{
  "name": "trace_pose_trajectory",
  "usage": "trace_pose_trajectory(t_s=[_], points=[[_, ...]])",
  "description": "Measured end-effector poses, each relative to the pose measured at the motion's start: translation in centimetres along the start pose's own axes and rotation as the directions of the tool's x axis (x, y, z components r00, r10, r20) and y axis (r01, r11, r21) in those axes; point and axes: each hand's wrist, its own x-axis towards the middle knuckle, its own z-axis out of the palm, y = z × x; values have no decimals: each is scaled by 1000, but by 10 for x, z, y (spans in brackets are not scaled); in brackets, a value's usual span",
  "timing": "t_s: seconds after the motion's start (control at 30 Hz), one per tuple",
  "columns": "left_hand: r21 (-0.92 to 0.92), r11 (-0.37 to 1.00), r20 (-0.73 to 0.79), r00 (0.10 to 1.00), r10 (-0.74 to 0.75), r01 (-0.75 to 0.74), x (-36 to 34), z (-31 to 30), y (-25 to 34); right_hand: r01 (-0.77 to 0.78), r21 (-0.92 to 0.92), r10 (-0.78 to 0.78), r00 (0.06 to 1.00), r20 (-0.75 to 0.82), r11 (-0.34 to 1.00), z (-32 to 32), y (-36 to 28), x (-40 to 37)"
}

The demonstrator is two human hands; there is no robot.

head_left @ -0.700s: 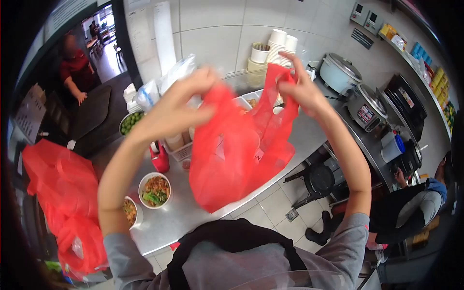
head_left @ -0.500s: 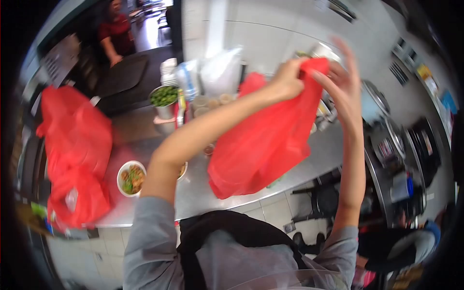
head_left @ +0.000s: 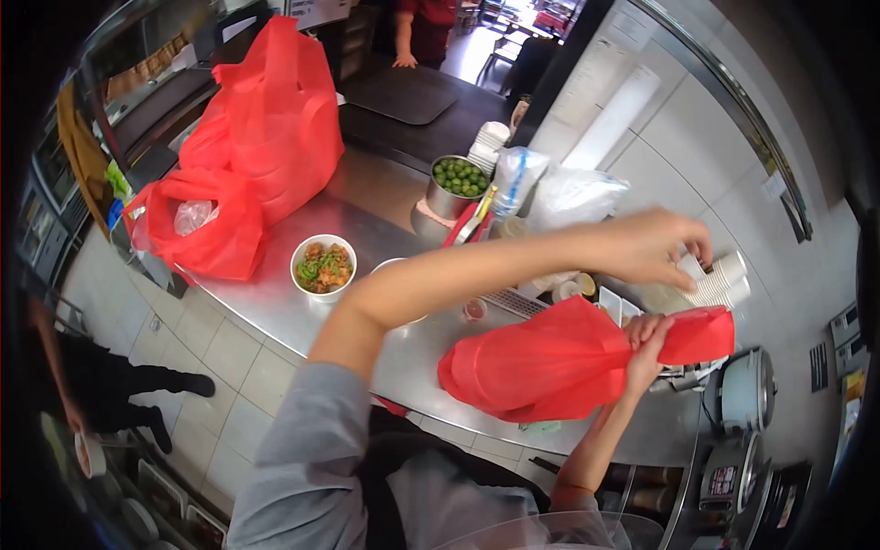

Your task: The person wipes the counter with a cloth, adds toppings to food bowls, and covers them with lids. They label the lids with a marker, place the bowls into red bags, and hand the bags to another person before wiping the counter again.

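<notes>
My right hand (head_left: pixel 645 348) is closed round the gathered neck of a red fabric bag (head_left: pixel 541 362), whose full body lies to the left over the counter. The bag's top flares out beyond my fist. My left hand (head_left: pixel 653 246) is stretched across above the bag, fingers curled in at the mouth of stacked white paper cups (head_left: pixel 720 282); what the fingertips hold there is too small to make out. Under my left forearm a second bowl is partly hidden, and a small sauce cup (head_left: pixel 475 310) stands beside the bag.
Two more red bags (head_left: pixel 284 128) (head_left: pixel 206 229) stand at the counter's left end. Near them is a white bowl of food (head_left: pixel 324 268). A metal pot of green limes (head_left: pixel 458 179) and plastic packs (head_left: pixel 576 197) line the back. A rice cooker (head_left: pixel 747 390) stands right; people are beyond the counter and at left.
My left hand has let go of the red bag's top and moved to the paper cups. My right hand has closed round the neck, and the bag is lower. The view has turned.
</notes>
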Motion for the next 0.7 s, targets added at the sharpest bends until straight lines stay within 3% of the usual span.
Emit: trace_pose_trajectory(t_s=[0.07,0.1,0.13,0.27,0.4,0.53,0.6,0.67,0.7], points=[[-40,998,-142,989,-44,38,-41,-56,40,-10,22,10,1000,-13,1000,9,-5,2],[7,1000,-227,974,17,-16,-61,-82,59,-27,19,27,999,30,999,16,-7,7],[-61,997,-354,933,-72,54,-79,-102,84,-44,15,43,997,67,999,21,-11,13],[1,998,-521,852,49,-57,-138,-171,134,-77,62,70,992,107,995,55,-34,54],[-13,991,-560,822,105,-136,-167,-203,157,-144,160,131,987,93,977,125,-77,108],[-41,982,-575,809,126,-182,-184,-229,167,-59,171,16,970,244,984,186,-102,178],[-44,981,-579,805,130,-190,-190,-242,169,35,139,-59,983,175,990,216,-105,213],[-50,980,-581,803,129,-193,-195,-253,170,52,-23,-43,963,267,998,249,-111,228],[-51,980,-585,801,129,-195,-197,-260,168,60,-33,-51,969,240,998,261,-104,247]])
